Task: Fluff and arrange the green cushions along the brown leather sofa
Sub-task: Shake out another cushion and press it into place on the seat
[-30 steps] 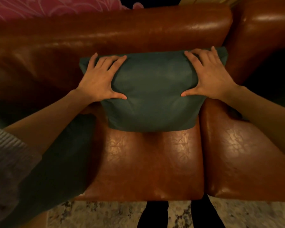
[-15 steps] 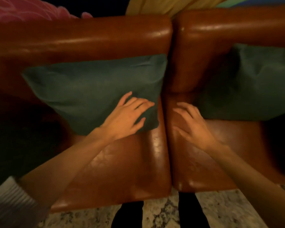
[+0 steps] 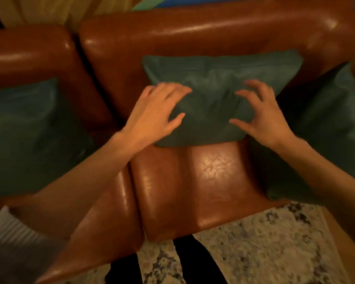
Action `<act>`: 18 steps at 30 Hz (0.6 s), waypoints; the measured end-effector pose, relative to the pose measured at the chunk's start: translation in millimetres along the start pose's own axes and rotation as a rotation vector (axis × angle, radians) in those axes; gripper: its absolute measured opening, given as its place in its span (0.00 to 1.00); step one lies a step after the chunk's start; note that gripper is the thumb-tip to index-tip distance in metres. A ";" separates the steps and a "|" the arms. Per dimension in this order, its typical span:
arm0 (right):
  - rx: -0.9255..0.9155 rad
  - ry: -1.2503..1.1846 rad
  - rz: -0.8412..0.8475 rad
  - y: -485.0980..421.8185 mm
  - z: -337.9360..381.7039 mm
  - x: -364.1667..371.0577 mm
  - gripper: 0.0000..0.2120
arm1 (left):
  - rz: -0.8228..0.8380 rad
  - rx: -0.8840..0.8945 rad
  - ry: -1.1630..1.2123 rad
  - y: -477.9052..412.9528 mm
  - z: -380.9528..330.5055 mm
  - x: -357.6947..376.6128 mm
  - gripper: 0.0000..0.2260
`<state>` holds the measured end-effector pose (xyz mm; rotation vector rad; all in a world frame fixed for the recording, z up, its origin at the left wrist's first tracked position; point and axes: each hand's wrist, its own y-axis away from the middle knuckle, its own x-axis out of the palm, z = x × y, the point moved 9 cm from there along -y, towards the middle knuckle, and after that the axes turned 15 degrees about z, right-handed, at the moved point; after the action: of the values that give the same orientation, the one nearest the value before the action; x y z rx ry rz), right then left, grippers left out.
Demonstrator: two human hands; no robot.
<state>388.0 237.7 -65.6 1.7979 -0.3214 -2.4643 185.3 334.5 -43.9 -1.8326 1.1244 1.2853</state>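
Hands: left (image 3: 152, 117), right (image 3: 262, 117) spread, fingers apart | over middle green cushion (image 3: 217, 89) | brown sofa (image 3: 193, 181)

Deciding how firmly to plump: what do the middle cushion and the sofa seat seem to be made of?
Middle cushion: looks like soft woven fabric, matte dark green, with fine wrinkles and no shine; the filling can't be seen. Sofa seat: looks like leather, glossy brown, with bright highlights and a creased, crackled grain; real or faux is unclear.
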 end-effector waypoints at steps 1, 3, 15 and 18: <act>0.031 0.042 0.004 -8.7 -17.6 -10.6 0.38 | 0.056 -0.066 -0.032 -17.4 5.9 1.4 0.30; 0.116 0.116 0.090 -32.7 -49.7 -23.2 0.51 | 0.226 -0.255 -0.077 -46.2 36.6 9.2 0.43; 0.096 0.212 0.263 -78.6 -78.3 -26.2 0.59 | 0.482 -0.307 -0.336 -80.2 65.1 29.7 0.42; 0.020 0.184 0.261 -72.7 -62.9 -29.8 0.53 | 0.451 -0.255 -0.359 -69.6 63.7 21.5 0.38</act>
<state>461.5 306.2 -71.6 1.8400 -0.5305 -2.1126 225.1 413.1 -83.9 -1.4693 1.2536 2.0061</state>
